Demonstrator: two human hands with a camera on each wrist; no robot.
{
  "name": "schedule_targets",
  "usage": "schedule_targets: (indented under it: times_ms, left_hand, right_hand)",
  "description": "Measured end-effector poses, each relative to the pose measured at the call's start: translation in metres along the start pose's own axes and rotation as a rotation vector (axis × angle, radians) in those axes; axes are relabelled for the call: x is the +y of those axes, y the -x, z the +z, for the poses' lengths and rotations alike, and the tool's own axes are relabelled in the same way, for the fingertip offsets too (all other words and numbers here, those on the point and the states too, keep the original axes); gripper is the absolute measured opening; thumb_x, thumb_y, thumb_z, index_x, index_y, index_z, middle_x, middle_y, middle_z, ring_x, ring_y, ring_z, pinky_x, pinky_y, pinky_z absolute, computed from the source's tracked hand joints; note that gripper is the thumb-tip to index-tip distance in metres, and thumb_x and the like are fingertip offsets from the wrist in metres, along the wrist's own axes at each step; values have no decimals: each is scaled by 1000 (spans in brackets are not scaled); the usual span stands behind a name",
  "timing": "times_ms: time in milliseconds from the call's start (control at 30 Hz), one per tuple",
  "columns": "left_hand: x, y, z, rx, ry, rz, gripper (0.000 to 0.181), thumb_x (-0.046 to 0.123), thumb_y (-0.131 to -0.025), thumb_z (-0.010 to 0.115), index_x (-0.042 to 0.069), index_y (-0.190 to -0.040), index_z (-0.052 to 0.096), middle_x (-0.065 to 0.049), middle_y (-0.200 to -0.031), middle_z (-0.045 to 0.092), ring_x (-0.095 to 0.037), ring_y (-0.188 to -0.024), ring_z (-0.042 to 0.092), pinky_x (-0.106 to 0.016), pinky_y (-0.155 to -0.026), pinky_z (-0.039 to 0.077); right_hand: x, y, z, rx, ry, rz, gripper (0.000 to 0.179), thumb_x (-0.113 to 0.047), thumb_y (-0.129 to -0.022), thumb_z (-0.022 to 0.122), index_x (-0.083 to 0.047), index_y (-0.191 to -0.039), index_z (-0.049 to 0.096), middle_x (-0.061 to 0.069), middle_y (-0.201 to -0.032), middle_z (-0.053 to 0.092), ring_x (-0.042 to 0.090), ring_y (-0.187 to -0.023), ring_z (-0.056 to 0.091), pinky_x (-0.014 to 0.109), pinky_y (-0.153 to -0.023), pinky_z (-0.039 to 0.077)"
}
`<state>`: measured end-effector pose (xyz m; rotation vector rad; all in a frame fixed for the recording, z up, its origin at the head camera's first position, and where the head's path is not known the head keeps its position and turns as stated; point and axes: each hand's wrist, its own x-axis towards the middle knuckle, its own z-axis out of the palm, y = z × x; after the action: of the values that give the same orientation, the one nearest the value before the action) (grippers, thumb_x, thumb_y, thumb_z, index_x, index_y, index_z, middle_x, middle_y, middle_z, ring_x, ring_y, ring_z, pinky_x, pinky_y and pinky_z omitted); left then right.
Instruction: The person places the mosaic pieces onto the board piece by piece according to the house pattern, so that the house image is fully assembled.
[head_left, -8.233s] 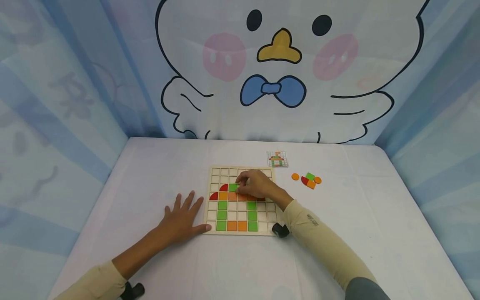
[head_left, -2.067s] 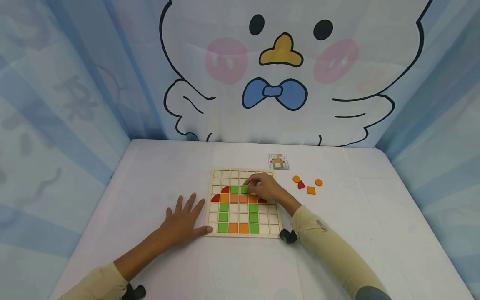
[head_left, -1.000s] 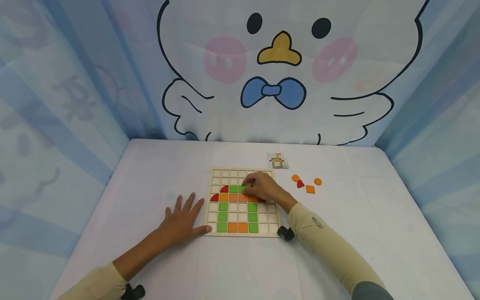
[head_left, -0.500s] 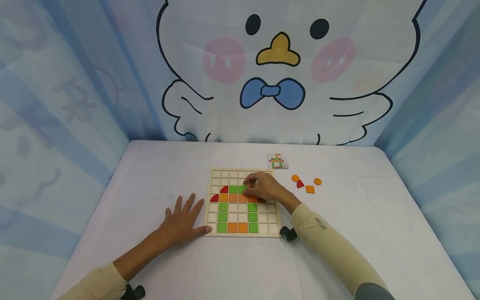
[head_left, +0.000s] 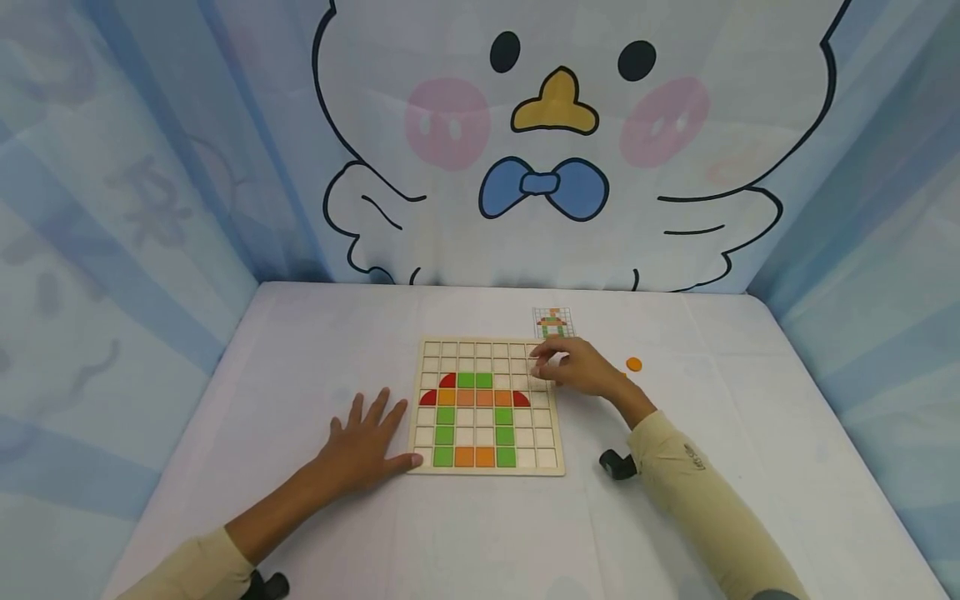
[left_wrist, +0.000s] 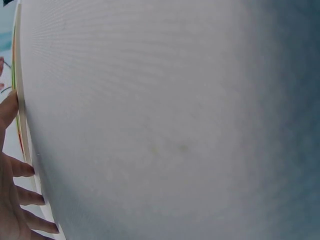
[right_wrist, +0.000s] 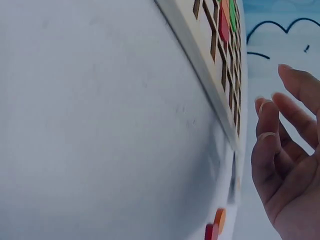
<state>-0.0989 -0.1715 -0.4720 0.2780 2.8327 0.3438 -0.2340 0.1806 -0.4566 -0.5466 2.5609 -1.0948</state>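
Observation:
A wooden grid board [head_left: 525, 471] lies on the table, its cells partly filled with green, orange and red tiles. Two green squares sit side by side in the upper row, the right one [head_left: 483, 381] next to a bare cell. My left hand [head_left: 363, 446] lies spread on the table, thumb resting on the board's near left corner. Over the board's right edge hovers my right hand [head_left: 577, 367], fingers loosely bent. The right wrist view shows nothing between the fingers of this right hand [right_wrist: 290, 150].
Behind the board lies a small pattern card [head_left: 552, 321]. An orange disc [head_left: 633, 364] shows right of my right hand, which hides other loose pieces. In the right wrist view, a red piece [right_wrist: 211, 232] and another orange disc [right_wrist: 220, 217] lie beyond the board's corner.
My right hand pressed a green square into the cell beside the first one, then let go and moved right, off the tile. The left hand has stayed put.

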Motion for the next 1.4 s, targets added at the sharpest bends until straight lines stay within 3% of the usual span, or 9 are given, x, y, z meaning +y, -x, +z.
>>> schedule_targets:
  times_ms: [267, 433, 500, 700, 867, 1033, 1400]
  left_hand:
    - [-1, -2, 2, -1, 2, 3, 94, 64, -85, 66, 14, -157, 34, -21, -165, 21, -59, -147, 15, -83, -100, 24]
    - [-2, -2, 3, -4, -4, -3, 95, 65, -85, 66, 14, -158, 33, -20, -166, 20, -58, -148, 14, -83, -101, 24]
    - [-2, -2, 3, -4, -3, -1, 94, 65, -85, 66, 14, -158, 33, -21, -166, 20, -58, -148, 14, -83, -101, 24]
    - [-3, -3, 3, -4, -11, -4, 94, 65, -85, 65, 14, -157, 34, -21, -165, 21, -58, -147, 15, -83, -101, 24]
    - [-2, -2, 3, 1, -11, -7, 95, 65, -84, 66, 14, -157, 34, -21, -165, 22, -58, -147, 16, -83, -101, 25]
    - [-2, -2, 2, 0, -9, -5, 95, 65, -84, 66, 14, -157, 34, -21, -165, 22, -58, -147, 16, -83, -100, 25]
    - [-1, -2, 1, -1, -11, -1, 94, 64, -85, 66, 13, -157, 34, -21, -165, 21, -59, -147, 16, -83, -100, 26]
  right_hand:
    - [39, 24, -31, 85, 7, 133, 31, -19, -94, 71, -4, -121, 68, 13, -104, 66, 18, -71, 62, 28, -66, 54]
    - [53, 36, -41, 130, 56, 196, 30, -17, -93, 72, -2, -119, 68, 16, -108, 67, 19, -67, 62, 29, -63, 52]
    - [57, 39, -42, 143, 91, 228, 30, -17, -93, 72, -3, -119, 68, 15, -108, 68, 19, -72, 63, 31, -67, 53]
    - [58, 40, -41, 161, 182, 293, 35, -21, -90, 76, -5, -119, 68, 15, -109, 67, 26, -93, 58, 38, -81, 52]
    - [56, 38, -38, 173, 217, 330, 44, -28, -86, 81, -4, -121, 67, 17, -109, 67, 28, -94, 56, 38, -80, 49]
    - [56, 36, -37, 174, 237, 341, 42, -28, -85, 81, -4, -117, 68, 15, -106, 66, 28, -94, 55, 39, -81, 47]
    - [51, 35, -42, 83, 283, 352, 41, -27, -87, 79, -9, -122, 69, 10, -103, 67, 24, -90, 55, 32, -74, 44]
